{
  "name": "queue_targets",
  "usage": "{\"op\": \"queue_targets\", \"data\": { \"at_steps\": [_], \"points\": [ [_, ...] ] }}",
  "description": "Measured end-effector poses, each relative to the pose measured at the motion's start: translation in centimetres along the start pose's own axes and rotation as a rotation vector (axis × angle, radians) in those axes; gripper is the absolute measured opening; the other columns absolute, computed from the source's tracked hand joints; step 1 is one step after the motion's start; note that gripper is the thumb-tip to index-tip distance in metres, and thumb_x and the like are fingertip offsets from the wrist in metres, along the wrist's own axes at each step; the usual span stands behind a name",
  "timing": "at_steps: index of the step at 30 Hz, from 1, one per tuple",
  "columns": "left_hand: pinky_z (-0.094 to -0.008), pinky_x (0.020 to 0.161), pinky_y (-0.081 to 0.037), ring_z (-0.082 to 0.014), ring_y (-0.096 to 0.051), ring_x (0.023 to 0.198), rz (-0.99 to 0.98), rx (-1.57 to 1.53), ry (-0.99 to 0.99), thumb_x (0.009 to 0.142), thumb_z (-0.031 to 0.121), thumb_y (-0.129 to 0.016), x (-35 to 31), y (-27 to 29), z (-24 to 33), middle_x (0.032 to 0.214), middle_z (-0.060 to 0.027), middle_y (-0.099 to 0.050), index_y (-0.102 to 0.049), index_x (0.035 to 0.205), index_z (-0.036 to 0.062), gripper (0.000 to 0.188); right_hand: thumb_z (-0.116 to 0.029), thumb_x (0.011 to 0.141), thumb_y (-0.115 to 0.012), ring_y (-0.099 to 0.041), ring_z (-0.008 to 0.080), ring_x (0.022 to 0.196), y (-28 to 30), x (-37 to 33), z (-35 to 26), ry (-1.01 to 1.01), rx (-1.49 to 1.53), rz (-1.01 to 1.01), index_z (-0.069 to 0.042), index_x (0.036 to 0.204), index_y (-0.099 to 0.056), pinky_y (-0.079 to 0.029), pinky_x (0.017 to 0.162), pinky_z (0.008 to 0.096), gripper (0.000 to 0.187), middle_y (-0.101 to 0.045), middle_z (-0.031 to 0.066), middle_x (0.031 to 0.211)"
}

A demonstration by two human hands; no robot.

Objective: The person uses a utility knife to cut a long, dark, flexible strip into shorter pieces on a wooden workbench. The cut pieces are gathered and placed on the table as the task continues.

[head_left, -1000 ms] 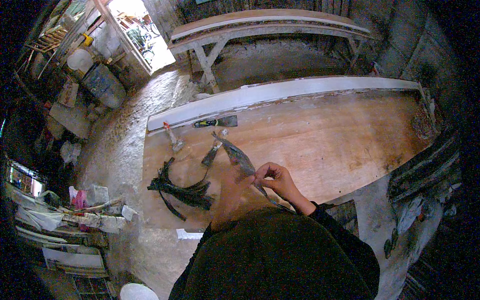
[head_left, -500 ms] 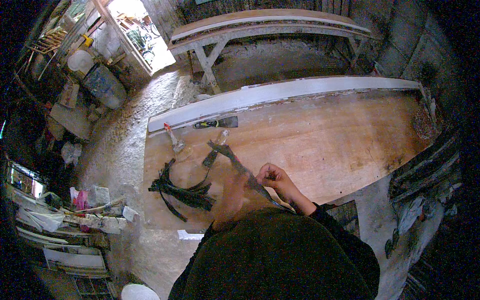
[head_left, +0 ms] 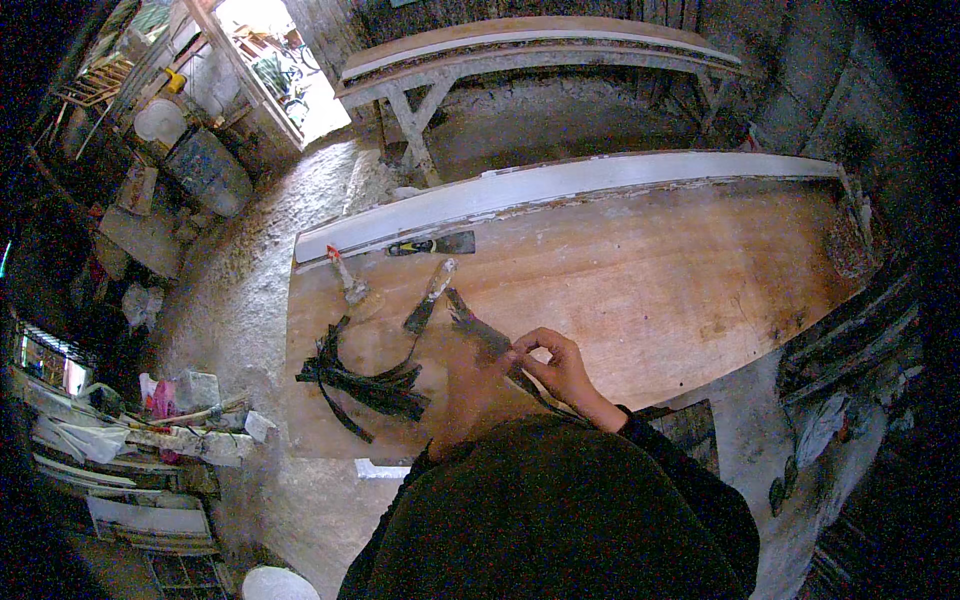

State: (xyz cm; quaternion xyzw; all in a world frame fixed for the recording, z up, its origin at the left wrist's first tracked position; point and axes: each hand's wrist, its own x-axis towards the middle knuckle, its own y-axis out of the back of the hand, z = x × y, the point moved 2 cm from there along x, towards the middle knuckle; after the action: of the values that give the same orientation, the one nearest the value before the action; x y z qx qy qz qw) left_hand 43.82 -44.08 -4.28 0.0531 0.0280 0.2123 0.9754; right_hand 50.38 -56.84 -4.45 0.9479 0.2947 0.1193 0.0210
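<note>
A long, dark, fibrous strip [head_left: 482, 332] runs aslant in front of me, its frayed far end above the wooden table and its near end by my body. My left hand [head_left: 474, 378], somewhat blurred, is closed around the strip's middle. Beside it, my right hand [head_left: 562, 368] pinches the strip between thumb and forefinger, the two hands' fingertips almost meeting. Left of my hands, a loose heap of similar black strips [head_left: 375, 383] lies on the table. Just beyond the strip rests a flat brush [head_left: 432, 295] with dark bristles.
On the wooden tabletop [head_left: 640, 270] lie a paint brush [head_left: 347, 275] and a putty knife [head_left: 432, 245]. A long white board [head_left: 570, 180] borders the far edge. Behind stands a trestle bench [head_left: 540, 60]. A blue drum [head_left: 210, 170] and clutter fill the left side.
The strip's far end has shifted right and toward me, uncovering the flat brush. My right thumb and forefinger have come together on the strip.
</note>
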Motion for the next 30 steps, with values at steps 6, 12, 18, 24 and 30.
{"op": "queue_targets", "data": {
  "at_steps": [6, 12, 18, 24, 30],
  "points": [
    [-0.0309, 0.064, -0.042, -0.0186, -0.054, 0.072, -0.078, 0.157, 0.046, 0.073, 0.022, -0.061, 0.8, 0.5, -2.3, 0.079, -0.0068, -0.057, -0.055, 0.088, 0.0015, 0.025, -0.012, 0.078, -0.058, -0.051, 0.0097, 0.076, 0.3, 0.2, 0.9, -0.147, 0.168, -0.147, -0.003, 0.078, -0.056, -0.039, 0.072, 0.0232, 0.009, -0.057, 0.0016, 0.078],
    [-0.0287, 0.065, -0.041, -0.0163, -0.052, 0.077, -0.088, -0.305, 0.167, 0.080, 0.019, -0.054, 0.0, -0.3, -2.3, 0.087, -0.0059, -0.055, -0.052, 0.097, 0.0027, 0.024, -0.011, 0.078, -0.057, -0.050, 0.0085, 0.075, 0.6, 0.1, 1.8, -0.384, 0.434, -0.237, -0.004, 0.082, -0.055, -0.039, 0.073, 0.0234, 0.009, -0.055, -0.0002, 0.078],
    [-0.0269, 0.060, -0.044, -0.0135, -0.053, 0.071, -0.019, -0.468, 0.270, 0.081, 0.017, -0.053, 0.0, -0.4, -3.5, 0.081, -0.0031, -0.055, -0.052, 0.091, 0.0054, 0.015, -0.003, 0.075, -0.058, -0.050, 0.0081, 0.071, 0.7, 0.1, 0.5, -0.340, 0.399, -0.225, -0.002, 0.092, -0.052, -0.041, 0.068, 0.0220, 0.018, -0.055, -0.0001, 0.078],
    [-0.0265, 0.060, -0.043, -0.0136, -0.053, 0.068, 0.088, -0.477, 0.220, 0.077, 0.017, -0.059, 0.1, 0.1, -2.9, 0.077, -0.0019, -0.055, -0.052, 0.089, 0.0067, 0.017, -0.002, 0.076, -0.058, -0.052, 0.0089, 0.073, 0.5, -0.2, 1.4, -0.269, 0.238, -0.257, -0.001, 0.087, -0.054, -0.042, 0.068, 0.0219, 0.012, -0.057, 0.0016, 0.080],
    [-0.0276, 0.064, -0.043, -0.0148, -0.054, 0.068, -0.096, -0.142, 0.188, 0.072, 0.012, -0.064, -0.5, -0.2, 0.0, 0.075, -0.0018, -0.058, -0.056, 0.083, 0.0068, 0.015, -0.005, 0.077, -0.057, -0.053, 0.0093, 0.073, 0.5, -0.2, 0.9, -0.287, 0.237, -0.173, 0.000, 0.079, -0.056, -0.042, 0.068, 0.0222, 0.006, -0.059, 0.0028, 0.078]
  ]
}}
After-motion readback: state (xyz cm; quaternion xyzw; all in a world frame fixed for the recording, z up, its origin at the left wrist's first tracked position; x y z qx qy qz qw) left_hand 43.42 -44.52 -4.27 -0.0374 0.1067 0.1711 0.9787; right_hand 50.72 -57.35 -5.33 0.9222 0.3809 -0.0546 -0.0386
